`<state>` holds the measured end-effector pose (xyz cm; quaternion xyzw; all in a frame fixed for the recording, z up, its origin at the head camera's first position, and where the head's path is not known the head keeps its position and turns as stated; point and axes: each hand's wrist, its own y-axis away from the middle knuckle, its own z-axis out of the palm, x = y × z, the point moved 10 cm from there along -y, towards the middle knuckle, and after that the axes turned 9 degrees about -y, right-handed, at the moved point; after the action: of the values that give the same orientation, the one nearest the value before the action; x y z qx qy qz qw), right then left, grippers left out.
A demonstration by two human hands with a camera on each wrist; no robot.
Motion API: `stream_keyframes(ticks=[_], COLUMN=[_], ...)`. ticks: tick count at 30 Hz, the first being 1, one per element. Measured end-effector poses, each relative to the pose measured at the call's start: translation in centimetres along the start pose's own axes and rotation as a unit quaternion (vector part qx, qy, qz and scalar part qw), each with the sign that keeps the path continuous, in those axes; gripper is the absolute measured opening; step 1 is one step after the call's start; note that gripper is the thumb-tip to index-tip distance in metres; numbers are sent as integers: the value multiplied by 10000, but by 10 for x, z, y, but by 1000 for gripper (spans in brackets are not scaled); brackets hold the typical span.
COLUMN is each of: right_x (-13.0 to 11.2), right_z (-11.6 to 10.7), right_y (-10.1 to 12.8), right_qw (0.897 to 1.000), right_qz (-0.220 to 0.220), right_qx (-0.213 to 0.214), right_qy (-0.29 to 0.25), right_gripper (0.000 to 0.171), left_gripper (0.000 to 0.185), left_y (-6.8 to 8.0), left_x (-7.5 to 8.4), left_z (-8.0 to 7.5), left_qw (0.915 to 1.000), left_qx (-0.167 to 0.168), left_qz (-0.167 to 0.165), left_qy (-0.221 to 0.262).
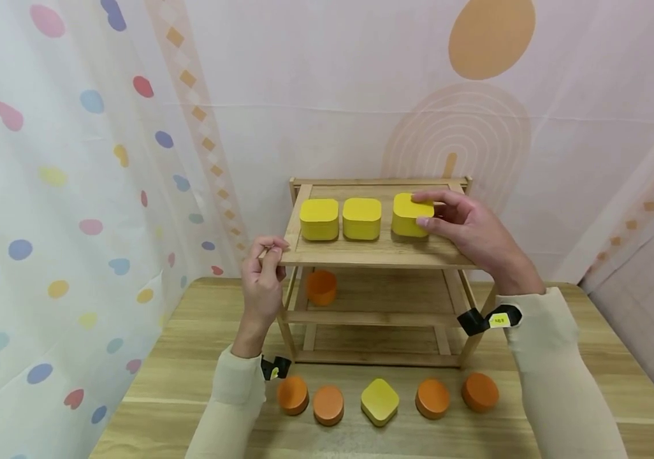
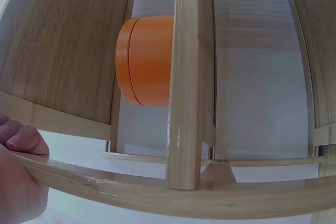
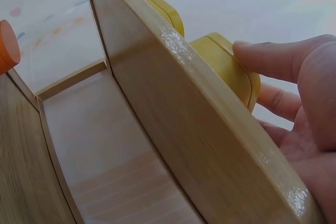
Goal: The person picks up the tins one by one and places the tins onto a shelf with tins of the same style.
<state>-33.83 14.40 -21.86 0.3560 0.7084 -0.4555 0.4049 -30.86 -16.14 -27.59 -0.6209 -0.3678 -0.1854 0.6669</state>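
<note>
- Step, as judged: placing a yellow box (image 1: 409, 221) on the top shelf (image 1: 373, 256), centre of frame, right of a matching box (image 1: 362, 218); next move calls for settling it level, then easing the fingers off.
- Right hand (image 1: 470, 229), centre right: narrow, pinching the yellow box; base contact with shelf, cannot tell.
- Left hand (image 1: 264, 274), centre left: curled round the shelf's left near corner.

The square boxes (image 1: 362, 218) are bright yellow and the round tubs (image 1: 433, 399) orange, against the honey-brown shelf (image 1: 373, 258) and the streaky, pale wood-grain bench (image 1: 160, 382). The white curtain (image 1: 281, 70) is scattered with pink, blue, yellow and red spots (image 1: 20, 249), plus a peach rainbow (image 1: 456, 131); the sleeves (image 1: 553, 370) are cream.
</note>
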Motion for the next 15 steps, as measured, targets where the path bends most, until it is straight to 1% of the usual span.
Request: stream_keyframes(ticks=[6,9,15], right_x=[3,5,7], right_z=[3,3,4], right_y=[0,1,1], right_qw=[9999,9999,9995], right_qz=[69,137,259], right_qx=[-64,-60,-85], right_qy=[-113,-58,181], right_gripper=[38,38,39], left_gripper=[21,21,22], left_y=[0,1,1], left_x=[-1,-1,0], left_z=[-1,-1,-1], left_qw=[9999,9998,9997], left_qx=[28,10,14], left_qz=[11,40,120], left_qy=[125,204,195])
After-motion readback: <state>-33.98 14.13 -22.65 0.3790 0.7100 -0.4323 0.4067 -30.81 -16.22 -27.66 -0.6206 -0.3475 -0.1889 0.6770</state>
